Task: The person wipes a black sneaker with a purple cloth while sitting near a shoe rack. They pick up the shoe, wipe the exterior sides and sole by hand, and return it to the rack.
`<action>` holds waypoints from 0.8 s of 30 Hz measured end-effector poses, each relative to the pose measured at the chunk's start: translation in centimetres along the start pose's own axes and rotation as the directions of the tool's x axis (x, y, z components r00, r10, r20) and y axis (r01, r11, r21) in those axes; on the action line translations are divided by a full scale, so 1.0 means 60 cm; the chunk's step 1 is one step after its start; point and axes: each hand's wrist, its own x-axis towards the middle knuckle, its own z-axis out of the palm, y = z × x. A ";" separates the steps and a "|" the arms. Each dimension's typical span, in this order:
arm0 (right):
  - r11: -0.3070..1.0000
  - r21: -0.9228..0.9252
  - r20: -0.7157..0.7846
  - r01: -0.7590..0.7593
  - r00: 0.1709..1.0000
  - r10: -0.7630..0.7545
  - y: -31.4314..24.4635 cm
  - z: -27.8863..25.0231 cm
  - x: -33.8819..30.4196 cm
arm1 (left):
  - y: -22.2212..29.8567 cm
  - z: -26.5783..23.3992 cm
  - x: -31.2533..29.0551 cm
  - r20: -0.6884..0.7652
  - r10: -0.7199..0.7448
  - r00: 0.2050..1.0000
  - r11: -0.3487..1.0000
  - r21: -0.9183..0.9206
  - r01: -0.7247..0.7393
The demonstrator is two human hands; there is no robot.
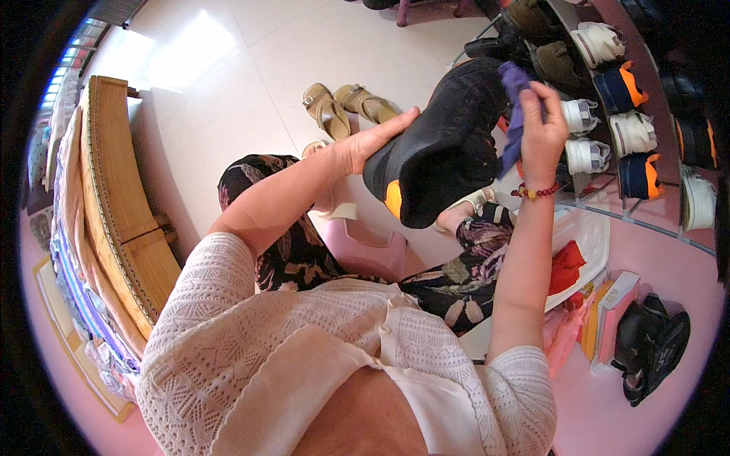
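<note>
My left hand [372,140] grips a black shoe [445,144] with an orange heel patch, holding it up over my knees. My right hand [541,137], with a red bead bracelet at the wrist, presses a purple cloth [515,114] against the shoe's right side. The shoe's sole faces away from me and its heel points down toward my lap.
A metal shoe rack [631,137] at the right holds several dark blue, white and olive shoes. A pair of tan sandals [346,106] lies on the tiled floor. A pink stool [365,247] stands below my knees, a white tray with red cloth [566,266] to the right, a wooden bed frame [114,205] to the left.
</note>
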 end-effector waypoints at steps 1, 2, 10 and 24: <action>0.997 -0.064 -0.048 0.046 0.998 -0.049 0.004 0.000 0.006 | 0.000 0.002 -0.003 -0.003 -0.005 1.000 1.000 0.004 0.005; 0.987 -0.139 -0.099 0.084 0.990 -0.098 0.011 -0.002 0.014 | -0.005 0.009 -0.003 -0.010 -0.004 1.000 1.000 0.015 0.004; 0.988 0.050 0.417 0.144 0.896 -0.152 -0.006 -0.003 -0.036 | -0.040 0.018 -0.034 -0.006 0.041 0.999 0.988 0.148 -0.039; 0.986 -0.003 0.356 0.169 0.921 -0.157 -0.034 0.021 -0.157 | -0.184 0.007 -0.096 -0.096 0.122 0.988 0.993 0.018 -0.121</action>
